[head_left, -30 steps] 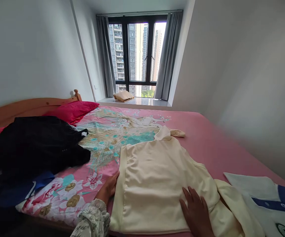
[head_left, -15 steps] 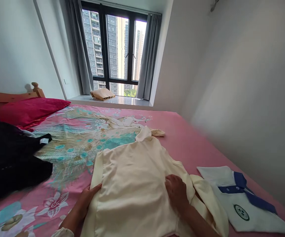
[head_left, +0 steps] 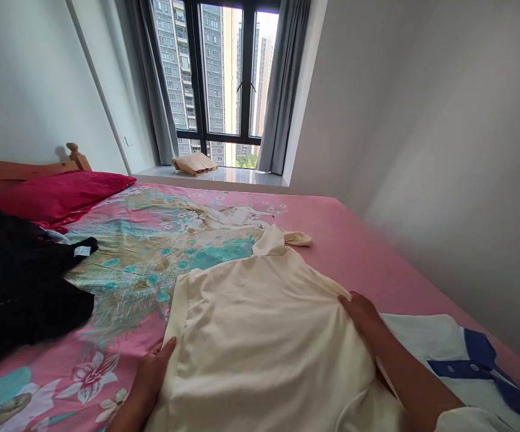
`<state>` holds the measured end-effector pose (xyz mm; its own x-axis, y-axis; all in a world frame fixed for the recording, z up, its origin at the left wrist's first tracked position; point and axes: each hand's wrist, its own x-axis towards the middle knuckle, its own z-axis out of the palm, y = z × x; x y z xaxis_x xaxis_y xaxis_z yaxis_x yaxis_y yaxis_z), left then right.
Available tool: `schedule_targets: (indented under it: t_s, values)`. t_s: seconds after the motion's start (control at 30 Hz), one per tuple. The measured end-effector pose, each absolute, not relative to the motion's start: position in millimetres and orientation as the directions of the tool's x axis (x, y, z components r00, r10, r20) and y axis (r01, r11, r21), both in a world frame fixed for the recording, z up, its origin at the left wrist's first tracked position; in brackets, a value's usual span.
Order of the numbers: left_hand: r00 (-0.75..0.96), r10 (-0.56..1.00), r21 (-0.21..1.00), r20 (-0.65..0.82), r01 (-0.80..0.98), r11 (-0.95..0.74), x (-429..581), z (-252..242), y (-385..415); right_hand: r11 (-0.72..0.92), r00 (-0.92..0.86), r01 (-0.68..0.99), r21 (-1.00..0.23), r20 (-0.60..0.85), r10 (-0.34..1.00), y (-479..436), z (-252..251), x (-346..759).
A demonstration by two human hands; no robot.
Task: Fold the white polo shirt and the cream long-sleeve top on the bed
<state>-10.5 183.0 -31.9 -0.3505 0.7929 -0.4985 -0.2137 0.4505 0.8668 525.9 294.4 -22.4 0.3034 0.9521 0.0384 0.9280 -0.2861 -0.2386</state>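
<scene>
A cream high-necked shirt (head_left: 260,336) lies spread on the bed, its collar pointing away from me. A sleeve end shows beyond the collar. At the garment's left edge is my left hand (head_left: 149,375), thumb along the cloth and the other fingers mostly hidden. My right hand (head_left: 361,309) pinches the right edge near the shoulder, drawing creases across the fabric. The right sleeve is partly hidden under my forearm. Just right of that arm, a folded white polo shirt (head_left: 422,336) with a navy collar lies on the bed, partly covered by the arm.
Black clothing (head_left: 26,288) is heaped on the left of the floral bedsheet (head_left: 125,252). Behind it lies a red pillow (head_left: 71,195) by the wooden headboard (head_left: 21,168). A folded beige cloth (head_left: 194,163) rests on the windowsill. A wall (head_left: 458,180) borders the bed's right side.
My right hand has moved from flat on the shirt's body to its right shoulder edge and taken hold there. The right edge is pulled outward. The view has shifted slightly.
</scene>
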Motion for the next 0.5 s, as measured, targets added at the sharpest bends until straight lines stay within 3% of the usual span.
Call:
schedule_targets:
  t_s: [0.17, 0.23, 0.33, 0.4, 0.5]
  values:
    - [-0.396, 0.791, 0.879, -0.466, -0.103, 0.466, -3.4, -25.4, 183.2, -0.35, 0.365, 0.92, -0.174, 0.059, 0.929, 284.6, -11.6, 527.2]
    - [-0.383, 0.792, 0.877, -0.475, -0.131, 0.462, -1.8, -21.8, 182.9, -0.196, 0.223, 0.965, -0.172, 0.149, 0.963, 290.3, -5.7, 498.3]
    - [-0.37, 0.799, 0.88, -0.475, -0.188, 0.436, -1.5, -17.6, 181.2, 0.173, -0.12, 0.971, -0.166, 0.285, 0.951, 298.9, -3.8, 438.8]
    - [-0.367, 0.806, 0.886, -0.464, -0.201, 0.419, -3.0, -16.0, 179.5, 0.279, -0.235, 0.948, -0.155, 0.253, 0.939, 299.4, -11.9, 403.7]
    - [-0.238, 0.846, 0.869, -0.477, -0.273, 0.413, -8.6, -13.9, 178.6, 0.206, -0.197, 0.969, -0.138, 0.079, 0.977, 293.6, -36.7, 374.3]
